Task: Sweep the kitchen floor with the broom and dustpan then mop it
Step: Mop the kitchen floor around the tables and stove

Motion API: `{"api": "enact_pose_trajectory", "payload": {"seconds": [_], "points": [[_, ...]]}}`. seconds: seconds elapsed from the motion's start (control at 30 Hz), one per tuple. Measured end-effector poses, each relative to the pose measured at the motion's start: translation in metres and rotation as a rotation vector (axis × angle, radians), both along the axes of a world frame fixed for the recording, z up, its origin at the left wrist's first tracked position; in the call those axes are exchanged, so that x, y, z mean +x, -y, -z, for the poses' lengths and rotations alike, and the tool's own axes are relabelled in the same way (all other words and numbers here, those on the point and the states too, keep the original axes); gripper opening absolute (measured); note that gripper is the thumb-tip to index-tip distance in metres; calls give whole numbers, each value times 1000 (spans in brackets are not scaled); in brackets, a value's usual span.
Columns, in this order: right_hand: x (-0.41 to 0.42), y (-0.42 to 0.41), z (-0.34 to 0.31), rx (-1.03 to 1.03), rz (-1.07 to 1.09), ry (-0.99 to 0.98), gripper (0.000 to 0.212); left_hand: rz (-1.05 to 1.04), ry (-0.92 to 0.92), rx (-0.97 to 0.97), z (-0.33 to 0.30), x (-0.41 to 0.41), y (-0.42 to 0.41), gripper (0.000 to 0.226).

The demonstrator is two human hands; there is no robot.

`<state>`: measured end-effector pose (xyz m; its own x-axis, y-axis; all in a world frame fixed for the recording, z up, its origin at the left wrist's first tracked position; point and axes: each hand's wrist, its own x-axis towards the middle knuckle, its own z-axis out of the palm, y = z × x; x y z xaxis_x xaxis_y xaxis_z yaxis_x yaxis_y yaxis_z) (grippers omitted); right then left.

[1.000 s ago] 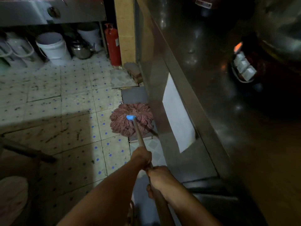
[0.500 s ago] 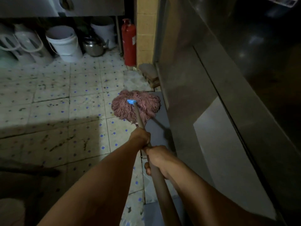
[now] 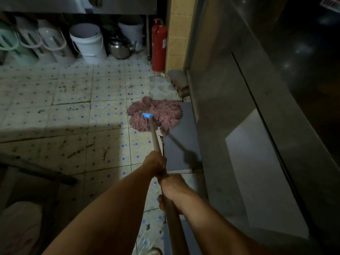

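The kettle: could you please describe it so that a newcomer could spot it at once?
Look at the far wall, under the steel counter, where pale buckets stand in a row. The kettle sits on the floor between the white bucket and the red extinguisher. It alone is shiny metal with a spout.

Dim light falls on a stained, blue-dotted tiled floor [image 3: 73, 111], with white buckets [image 3: 88, 43], a steel kettle [image 3: 119, 48] and a red extinguisher [image 3: 159, 45] along the far wall.
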<state>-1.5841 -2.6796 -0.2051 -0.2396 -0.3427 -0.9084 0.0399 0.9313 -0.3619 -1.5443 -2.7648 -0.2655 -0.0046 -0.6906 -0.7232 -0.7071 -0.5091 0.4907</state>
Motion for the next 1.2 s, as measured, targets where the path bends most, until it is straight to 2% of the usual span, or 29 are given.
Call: {"api": "enact_pose_trajectory", "payload": {"seconds": [0.23,0.47,0.57,0.8,1.2], "points": [[27,-101,6,-26,-93,-23,31,-11,15,45,-19,30,-105,34],[34,-230,-49,-23,-309,-66,35,75,73,82,-41,54,-236,34],[41,-248,-60,-10,-316,-77,42,98,97,91,-48,59,-258,33],[52,-197,-51,-57,-295,-153,40,40,98,44,-42,68,-202,34],[76,-18,4,-11,-85,-58,38,26,59,-35,7,82,-16,40]]}}
